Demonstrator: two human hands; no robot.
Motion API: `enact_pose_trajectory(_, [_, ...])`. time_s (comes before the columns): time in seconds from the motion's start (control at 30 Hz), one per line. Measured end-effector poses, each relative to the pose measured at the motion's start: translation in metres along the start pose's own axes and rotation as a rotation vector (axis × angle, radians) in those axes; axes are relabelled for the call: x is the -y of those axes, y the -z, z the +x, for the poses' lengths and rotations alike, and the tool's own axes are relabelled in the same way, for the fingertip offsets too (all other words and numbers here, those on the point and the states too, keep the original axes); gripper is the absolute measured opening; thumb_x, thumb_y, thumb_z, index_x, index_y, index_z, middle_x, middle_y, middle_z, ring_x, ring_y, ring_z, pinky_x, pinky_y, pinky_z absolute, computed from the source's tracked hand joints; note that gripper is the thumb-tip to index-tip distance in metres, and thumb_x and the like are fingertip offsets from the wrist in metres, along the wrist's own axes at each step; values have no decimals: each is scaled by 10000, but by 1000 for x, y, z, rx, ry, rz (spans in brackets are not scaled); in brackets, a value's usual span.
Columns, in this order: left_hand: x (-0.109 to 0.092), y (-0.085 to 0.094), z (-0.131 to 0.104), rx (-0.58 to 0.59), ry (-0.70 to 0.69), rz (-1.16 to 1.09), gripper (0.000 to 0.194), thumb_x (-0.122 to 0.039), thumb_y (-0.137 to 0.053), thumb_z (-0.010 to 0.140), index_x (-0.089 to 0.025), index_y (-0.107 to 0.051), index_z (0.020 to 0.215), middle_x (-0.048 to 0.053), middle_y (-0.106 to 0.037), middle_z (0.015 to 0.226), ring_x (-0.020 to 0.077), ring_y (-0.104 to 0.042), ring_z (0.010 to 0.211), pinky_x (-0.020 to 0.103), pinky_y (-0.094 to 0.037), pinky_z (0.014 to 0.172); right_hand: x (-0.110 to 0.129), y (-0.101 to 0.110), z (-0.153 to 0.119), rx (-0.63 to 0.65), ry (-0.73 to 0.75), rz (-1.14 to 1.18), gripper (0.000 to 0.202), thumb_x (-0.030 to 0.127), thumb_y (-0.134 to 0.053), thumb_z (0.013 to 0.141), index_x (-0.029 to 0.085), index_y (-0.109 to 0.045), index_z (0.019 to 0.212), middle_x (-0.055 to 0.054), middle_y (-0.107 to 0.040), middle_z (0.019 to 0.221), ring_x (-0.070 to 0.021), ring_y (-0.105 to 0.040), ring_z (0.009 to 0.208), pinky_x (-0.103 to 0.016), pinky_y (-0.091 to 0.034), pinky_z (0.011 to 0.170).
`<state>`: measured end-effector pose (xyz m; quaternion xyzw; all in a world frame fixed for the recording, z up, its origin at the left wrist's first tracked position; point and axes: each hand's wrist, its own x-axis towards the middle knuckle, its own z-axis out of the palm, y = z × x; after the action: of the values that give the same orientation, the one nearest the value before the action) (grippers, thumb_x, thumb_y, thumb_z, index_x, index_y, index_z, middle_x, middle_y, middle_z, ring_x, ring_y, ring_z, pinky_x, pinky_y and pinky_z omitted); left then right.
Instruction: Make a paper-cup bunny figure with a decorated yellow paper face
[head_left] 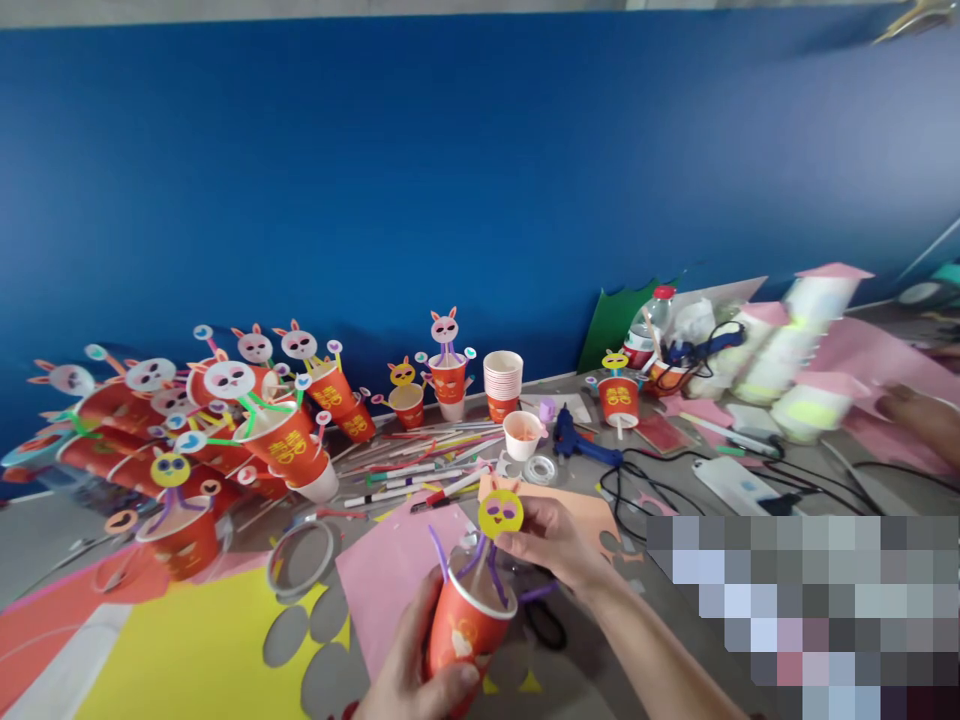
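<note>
Wrapped around a red paper cup (474, 630) low in the middle is my left hand (420, 650). Purple pipe cleaners (491, 572) rise out of the cup's mouth, and others stick out at its sides. Above the rim sits a yellow paper face (500, 512) with purple eyes and small pink ears. My right hand (559, 545) pinches this face at its right edge between thumb and fingers. Behind the cup lies a sheet of pink paper (382, 570), with orange paper (577, 515) beyond my right hand.
Several finished cup figures (281, 440) crowd the left side. Yellow cut-out paper (202, 640) and a tape roll (301, 558) lie at front left. A blue glue gun (581, 440), cables, a phone (739, 490) and white paper towers (787, 340) are rightward. Another person's hand (919, 415) is at far right.
</note>
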<state>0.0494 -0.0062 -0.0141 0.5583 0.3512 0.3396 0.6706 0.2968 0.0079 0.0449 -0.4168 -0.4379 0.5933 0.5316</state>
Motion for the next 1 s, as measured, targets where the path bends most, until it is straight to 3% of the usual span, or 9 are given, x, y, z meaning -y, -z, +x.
enact_pose_trajectory(0.23, [12, 2, 0, -10, -13, 15, 923, -565, -824, 681, -174, -489, 1447, 172, -487, 1502, 431, -427, 1382, 485, -363, 1146, -10, 2, 3, 14, 43, -10, 335, 435, -824, 748, 116, -730, 786, 40, -425, 595, -70, -285, 549, -219, -200, 505])
enact_pose_trajectory(0.5, [24, 3, 1, 15, -13, -31, 960, -554, -833, 671, -183, -449, 1469, 164, -410, 1555, 448, -355, 1421, 505, -302, 1177, -4, 1, 2, -16, 16, -46, 424, 495, -849, 683, 112, -733, 822, 5, -515, 643, -85, -342, 565, -213, -258, 495])
enact_pose_trajectory(0.63, [22, 2, 0, 23, -19, -32, 956, -544, -832, 680, -178, -440, 1472, 171, -424, 1545, 443, -375, 1411, 505, -318, 1168, 1, -4, 0, -63, -13, -17, 452, 539, -852, 651, 125, -710, 766, 33, -462, 586, -78, -319, 536, -214, -242, 482])
enact_pose_trajectory(0.8, [17, -1, 0, 44, -50, -45, 898, -524, -827, 698, -172, -477, 1447, 169, -468, 1513, 437, -375, 1414, 495, -312, 1172, 0, -4, -1, -68, 23, -42, 407, 509, -825, 711, 137, -664, 688, 41, -418, 573, -80, -309, 541, -227, -230, 494])
enact_pose_trajectory(1.0, [10, -4, 1, 80, -29, -85, 934, -532, -826, 697, -166, -448, 1468, 175, -449, 1524, 434, -401, 1398, 472, -328, 1163, 1, -1, 0, -132, 26, -63, 479, 592, -825, 665, 155, -634, 709, 45, -434, 574, -75, -304, 510, -213, -226, 466])
